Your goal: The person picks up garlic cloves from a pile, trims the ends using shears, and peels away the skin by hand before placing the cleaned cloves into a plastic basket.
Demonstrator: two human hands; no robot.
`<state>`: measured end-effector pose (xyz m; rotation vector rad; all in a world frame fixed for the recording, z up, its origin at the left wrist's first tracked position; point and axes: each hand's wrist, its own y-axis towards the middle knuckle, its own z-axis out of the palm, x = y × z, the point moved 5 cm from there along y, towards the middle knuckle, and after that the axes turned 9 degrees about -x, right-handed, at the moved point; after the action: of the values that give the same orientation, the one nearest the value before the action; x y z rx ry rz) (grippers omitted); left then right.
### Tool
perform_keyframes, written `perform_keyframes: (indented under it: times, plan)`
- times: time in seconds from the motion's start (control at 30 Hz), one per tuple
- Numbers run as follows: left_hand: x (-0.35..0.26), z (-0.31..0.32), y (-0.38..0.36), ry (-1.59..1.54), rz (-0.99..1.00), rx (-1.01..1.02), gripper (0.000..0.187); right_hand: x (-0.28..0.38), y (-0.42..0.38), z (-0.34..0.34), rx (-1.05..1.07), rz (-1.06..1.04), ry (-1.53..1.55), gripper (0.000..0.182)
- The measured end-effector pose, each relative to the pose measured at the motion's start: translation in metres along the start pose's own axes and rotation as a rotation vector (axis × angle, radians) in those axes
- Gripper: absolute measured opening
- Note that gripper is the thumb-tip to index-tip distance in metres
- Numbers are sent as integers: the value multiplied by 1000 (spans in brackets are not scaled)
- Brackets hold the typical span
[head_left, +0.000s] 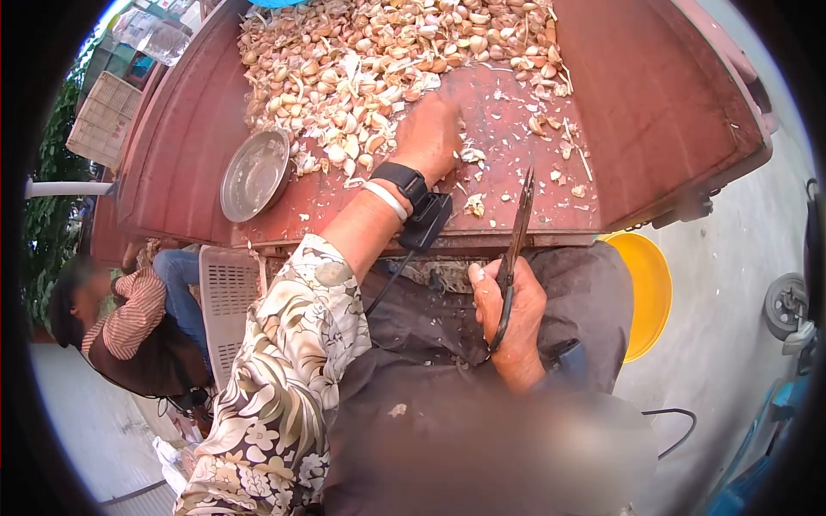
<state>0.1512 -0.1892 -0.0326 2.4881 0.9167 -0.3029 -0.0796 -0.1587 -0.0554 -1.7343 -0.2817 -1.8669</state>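
My left hand [428, 133] reaches out over the red-brown table [654, 95] and rests at the near edge of a big heap of garlic cloves and skins [379, 52], fingers curled down among them; what they hold is hidden. The left wrist carries a black watch and a white band, with a black device hanging under it. My right hand [509, 314] stays near my lap, closed on the handles of dark scissors [516, 241], whose blades point up toward the table edge.
An empty metal bowl [255, 175] sits on the table left of the heap. Loose skins lie scattered at the right. A yellow basin [650, 288] stands on the ground at right. Another person [129, 322] sits low at left beside a white plastic crate [225, 297].
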Motion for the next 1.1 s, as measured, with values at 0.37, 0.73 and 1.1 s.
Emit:
perform_keyframes:
  times: [0.37, 0.73, 1.1]
  plan:
    - [-16, -74, -87, -1134, -260, 220, 17, 17, -1, 1, -55, -379, -586, 38]
    - [-14, -98, -109, -1226, -407, 281, 19, 19, -9, 7, 183, -342, -454, 39]
    - [50, -51, -20, -1074, -551, 139, 20, 2, 0, 7, 185, 29, -53, 29]
